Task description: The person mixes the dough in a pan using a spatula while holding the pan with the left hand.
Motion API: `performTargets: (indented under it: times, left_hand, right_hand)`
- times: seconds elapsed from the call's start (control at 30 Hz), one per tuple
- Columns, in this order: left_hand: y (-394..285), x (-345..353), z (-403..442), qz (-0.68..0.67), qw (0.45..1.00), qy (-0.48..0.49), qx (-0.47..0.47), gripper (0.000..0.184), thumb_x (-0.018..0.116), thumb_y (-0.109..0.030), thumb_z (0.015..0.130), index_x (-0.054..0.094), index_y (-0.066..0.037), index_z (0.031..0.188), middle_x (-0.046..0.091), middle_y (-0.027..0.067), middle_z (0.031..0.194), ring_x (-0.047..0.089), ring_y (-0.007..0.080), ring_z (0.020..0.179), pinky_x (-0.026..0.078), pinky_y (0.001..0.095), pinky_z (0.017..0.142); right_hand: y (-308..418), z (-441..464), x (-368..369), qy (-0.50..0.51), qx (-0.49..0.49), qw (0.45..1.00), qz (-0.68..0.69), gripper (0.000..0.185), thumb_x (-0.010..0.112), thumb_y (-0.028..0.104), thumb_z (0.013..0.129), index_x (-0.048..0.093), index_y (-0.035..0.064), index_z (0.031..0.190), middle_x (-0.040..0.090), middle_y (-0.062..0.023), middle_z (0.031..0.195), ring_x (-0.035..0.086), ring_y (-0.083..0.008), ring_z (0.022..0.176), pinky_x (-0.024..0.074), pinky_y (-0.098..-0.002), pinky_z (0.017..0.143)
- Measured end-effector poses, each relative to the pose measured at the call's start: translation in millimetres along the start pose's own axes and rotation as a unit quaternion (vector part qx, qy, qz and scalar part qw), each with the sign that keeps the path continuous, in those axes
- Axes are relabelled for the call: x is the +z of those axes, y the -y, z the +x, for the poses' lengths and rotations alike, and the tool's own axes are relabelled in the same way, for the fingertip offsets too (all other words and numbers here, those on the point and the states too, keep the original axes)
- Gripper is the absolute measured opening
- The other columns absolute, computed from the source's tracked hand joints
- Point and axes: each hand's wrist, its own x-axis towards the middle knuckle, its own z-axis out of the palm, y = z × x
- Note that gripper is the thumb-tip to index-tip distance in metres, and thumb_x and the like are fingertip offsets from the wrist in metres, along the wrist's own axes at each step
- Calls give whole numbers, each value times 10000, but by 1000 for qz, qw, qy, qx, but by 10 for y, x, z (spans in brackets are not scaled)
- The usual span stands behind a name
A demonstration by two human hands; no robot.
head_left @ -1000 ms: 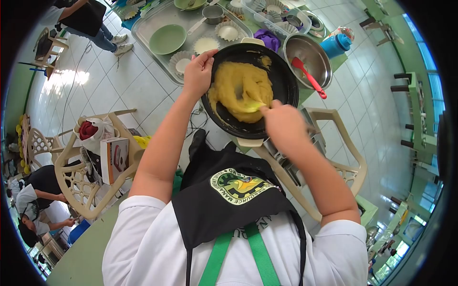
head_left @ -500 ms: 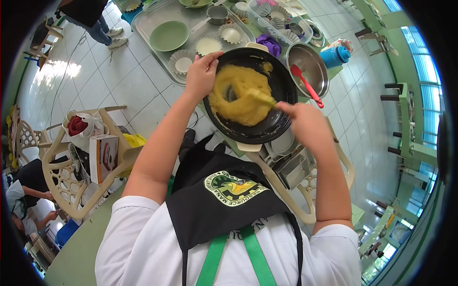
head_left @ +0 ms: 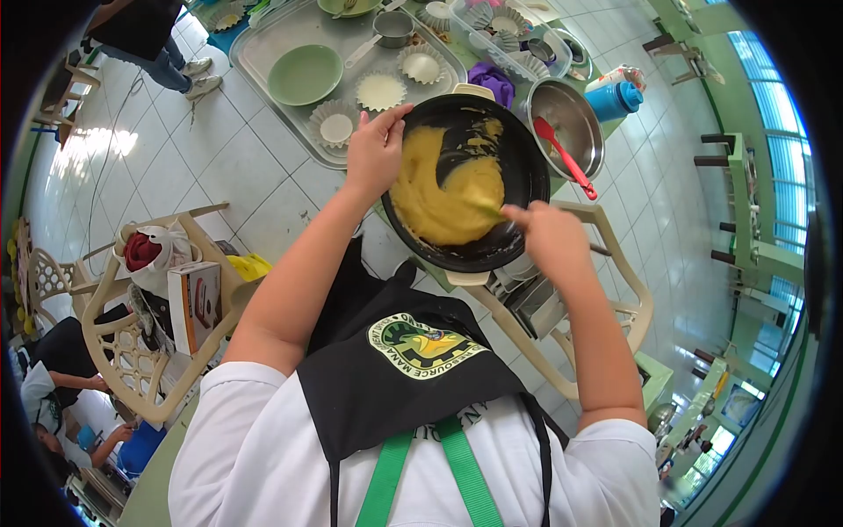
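My left hand (head_left: 376, 151) grips the left rim of a deep black pan (head_left: 529, 162) with cream side handles. The pan is raised in front of my apron, its inside facing me. Thick yellow batter (head_left: 435, 215) covers much of its left and lower inside, leaving streaks near the top. My right hand (head_left: 553, 235) is closed around the handle of a yellow-green spatula (head_left: 492, 207), whose blade is sunk in the batter and blurred by motion. Just right of the pan stands a steel bowl (head_left: 594, 145) with a red spatula (head_left: 562, 154) in it.
Beyond the pan, a metal tray (head_left: 263, 42) carries a green bowl (head_left: 306, 74), fluted molds (head_left: 334, 125) and a measuring cup (head_left: 392, 29). A plastic bin (head_left: 457, 33), purple cloth (head_left: 492, 83) and blue bottle (head_left: 615, 101) stand farther right. Plastic chairs (head_left: 149, 406) flank me; a person stands far left.
The spatula has swept through the batter, which has shifted left and down, baring more black pan near the upper middle. The pan sits slightly lower and to the right.
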Motion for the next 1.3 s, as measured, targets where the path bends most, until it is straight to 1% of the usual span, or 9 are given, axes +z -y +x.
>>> performTargets:
  times: [0.13,0.23,0.33,0.57,0.8,0.9,1.0,1.17,1.3]
  left_hand:
    - [-40,-14,-4,-8,1000,1,1,276,537,-69,947,675,-109,1183,581,91,619,540,235,579,226,480,1199]
    - [-57,-29,-3,0,1000,9,-4,282,536,-62,944,671,-108,1187,590,93,629,552,241,584,228,484,1197]
    - [-43,-27,6,0,1000,15,-2,289,537,-58,940,667,-106,1192,595,92,636,556,247,581,237,485,1193]
    - [-66,-41,6,8,1000,20,10,302,535,-36,928,663,-98,1194,585,100,632,542,262,560,279,488,1172]
    - [-40,-20,6,-4,1000,8,20,305,535,-28,927,664,-99,1194,544,110,593,509,281,540,298,484,1161]
    - [-41,-15,2,1,1000,9,18,310,533,-25,925,664,-103,1195,529,112,583,507,282,540,302,484,1159]
    - [-34,-19,2,12,1000,11,20,309,532,-25,926,667,-106,1192,526,113,581,504,284,539,305,480,1159]
    - [-31,-3,7,1,1000,4,25,301,533,-33,928,669,-107,1186,520,119,579,501,287,535,308,475,1159]
    - [-26,-22,-10,22,999,21,15,301,531,-35,928,667,-105,1188,535,118,587,515,285,543,305,475,1161]
  right_hand:
    - [126,424,242,-55,105,983,138,330,531,146,926,682,208,1212,679,-188,901,660,-383,863,526,-461,768]
    - [374,201,439,-39,42,975,215,275,466,181,952,677,130,1122,675,-235,918,663,-405,903,506,-521,814]
    - [232,-109,140,80,91,982,146,289,570,207,934,697,205,1193,681,-227,968,666,-387,895,523,-469,834]
    - [490,395,151,-31,147,979,135,258,476,94,920,648,86,1113,683,-238,876,683,-398,847,538,-505,789]
    - [258,-148,247,25,137,988,71,332,496,132,923,688,240,1170,692,-168,862,675,-369,824,534,-480,727]
    - [338,246,210,-82,136,987,33,328,446,106,945,658,148,1192,700,-171,874,681,-368,826,548,-473,728]
    - [811,347,183,-30,131,989,55,362,462,110,936,598,86,1270,679,-203,867,683,-385,827,550,-470,748]
    - [475,-175,294,63,107,991,50,422,499,76,883,622,186,1272,672,-181,859,687,-364,818,548,-471,753]
    - [196,299,290,-86,146,985,41,361,420,102,950,630,154,1240,673,-199,870,679,-386,822,541,-487,718]
